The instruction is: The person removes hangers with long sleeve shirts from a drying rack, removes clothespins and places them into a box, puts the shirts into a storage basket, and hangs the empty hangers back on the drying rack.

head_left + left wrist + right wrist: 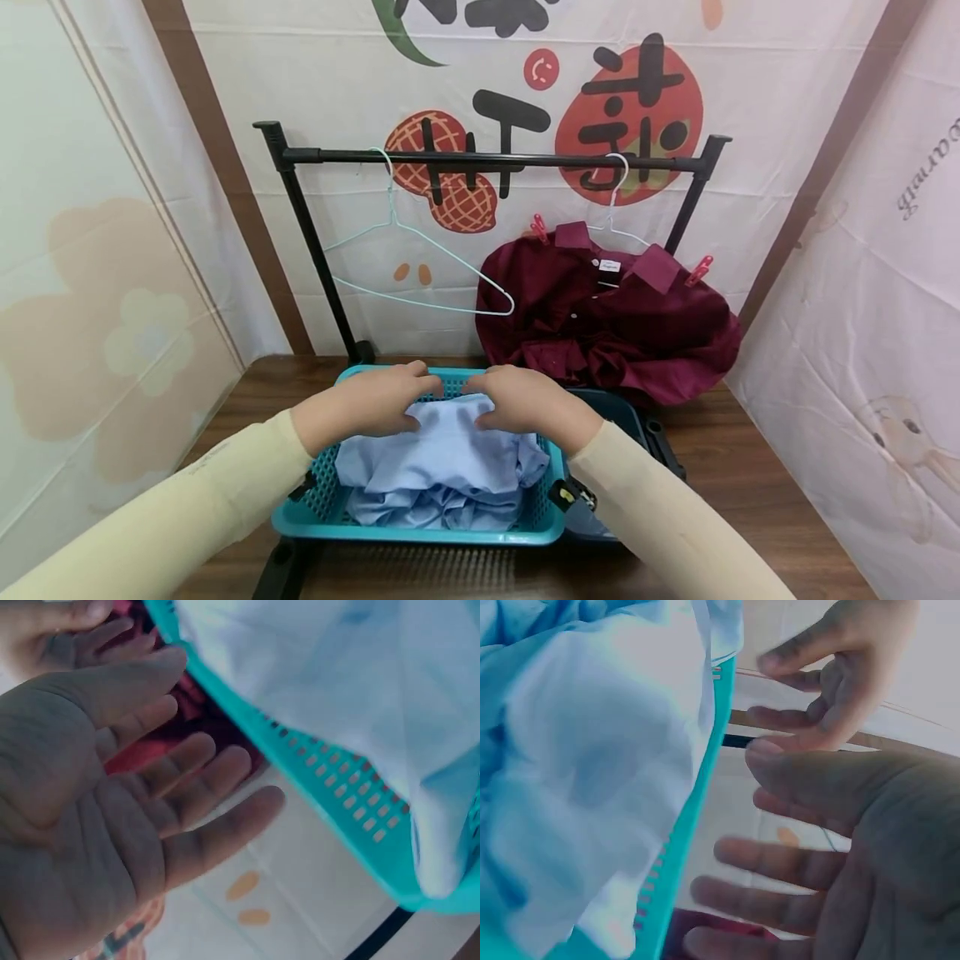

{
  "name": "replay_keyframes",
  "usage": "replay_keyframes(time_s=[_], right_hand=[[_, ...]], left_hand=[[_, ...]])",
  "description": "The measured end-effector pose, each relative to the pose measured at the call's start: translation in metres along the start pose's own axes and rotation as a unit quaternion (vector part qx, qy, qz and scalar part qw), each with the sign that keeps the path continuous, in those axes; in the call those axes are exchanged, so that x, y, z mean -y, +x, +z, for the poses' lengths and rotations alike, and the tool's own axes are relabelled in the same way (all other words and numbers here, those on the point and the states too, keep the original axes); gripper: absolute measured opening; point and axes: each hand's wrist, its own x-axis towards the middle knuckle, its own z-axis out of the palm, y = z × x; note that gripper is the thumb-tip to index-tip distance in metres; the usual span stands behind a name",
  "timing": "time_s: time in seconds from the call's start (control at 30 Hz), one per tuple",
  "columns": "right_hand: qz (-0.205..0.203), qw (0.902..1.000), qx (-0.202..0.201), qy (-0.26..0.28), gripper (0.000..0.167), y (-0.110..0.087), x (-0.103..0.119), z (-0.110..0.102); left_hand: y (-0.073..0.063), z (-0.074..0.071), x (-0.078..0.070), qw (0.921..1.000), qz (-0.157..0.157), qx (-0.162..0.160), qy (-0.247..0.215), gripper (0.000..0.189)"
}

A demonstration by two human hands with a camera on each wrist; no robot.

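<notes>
A crumpled light blue garment [442,467] lies in the turquoise plastic basket [420,535], its cloth bunched toward the front. Above its back edge hover both hands, facing each other. My left hand [378,398] has spread, slightly bent fingers and holds nothing; the left wrist view shows its bare palm beside the basket rim. My right hand [525,404] is likewise spread with nothing in its grasp, and in the right wrist view its fingers stand apart from the cloth.
A black rack [495,158] stands behind, bearing a bare mint hanger [427,237] and a maroon shirt [600,308] on a white hanger [617,187], with red clips [699,271] at its shoulders. A dark blue basket [611,408] sits right of the turquoise one on the wooden table [750,500].
</notes>
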Motion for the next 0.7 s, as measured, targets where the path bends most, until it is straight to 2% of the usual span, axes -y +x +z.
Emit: replay_keyframes(time_s=[0.17, 0.23, 0.33, 0.43, 0.53, 0.7], right_hand=[[0.067, 0.993, 0.095, 0.02, 0.07, 0.018, 0.009, 0.005], [0.096, 0.9863, 0.132, 0.025, 0.073, 0.021, 0.012, 0.009], [0.124, 0.9779, 0.166, 0.027, 0.075, 0.025, 0.016, 0.018], [0.135, 0.975, 0.174, 0.03, 0.076, 0.028, 0.017, 0.026], [0.141, 0.9746, 0.17, 0.034, 0.079, 0.032, 0.021, 0.033], [0.141, 0.9761, 0.155, 0.057, 0.084, 0.038, 0.026, 0.044]], left_hand=[[0.018, 0.015, -0.006, 0.9952, -0.061, 0.074, -0.018, 0.054], [0.022, 0.022, -0.007, 0.9913, -0.083, 0.098, -0.029, 0.052], [0.026, 0.031, -0.007, 0.9872, -0.096, 0.125, -0.027, 0.046], [0.03, 0.04, -0.007, 0.9851, -0.101, 0.138, -0.017, 0.044], [0.032, 0.047, -0.007, 0.9843, -0.11, 0.136, -0.021, 0.046], [0.035, 0.057, -0.007, 0.9833, -0.131, 0.122, -0.034, 0.062]])
